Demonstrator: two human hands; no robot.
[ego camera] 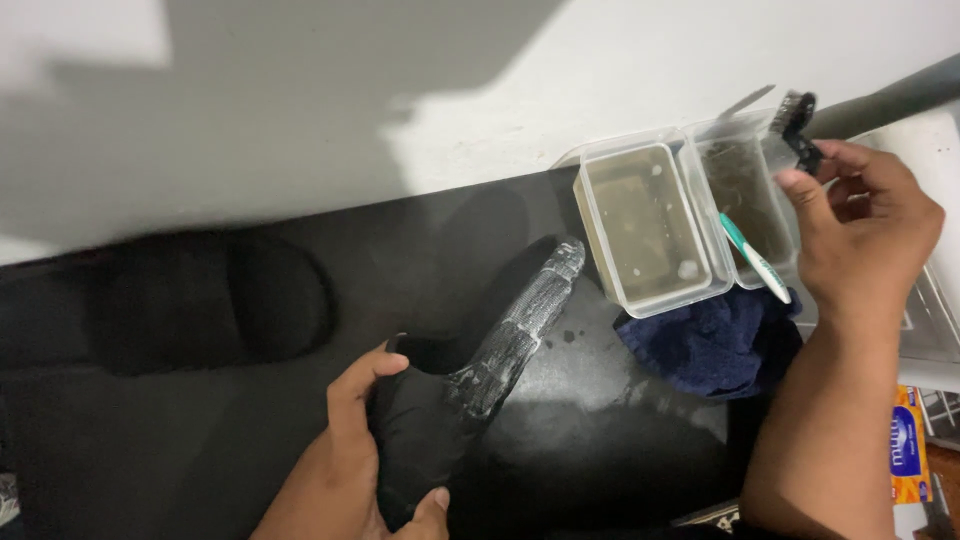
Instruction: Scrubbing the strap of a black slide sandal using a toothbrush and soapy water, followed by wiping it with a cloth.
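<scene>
My left hand (345, 460) grips a black slipper (500, 350) by its strap end, tilted on edge so its ribbed sole faces up. The sole is wet and streaked with white foam. My right hand (870, 230) is raised at the right, holding a small black brush (800, 125) over a clear plastic tub (745, 190) of murky water. A white and teal toothbrush (755, 258) leans in that tub. A second clear tub (600, 240) of cloudy brownish water stands just left of it, close to the slipper's tip.
Another black slipper (210, 300) lies flat at the left on the black surface (590, 440). A dark blue cloth (710, 345) is bunched below the tubs. A yellow and blue package (908, 445) sits at the right edge. White floor lies beyond.
</scene>
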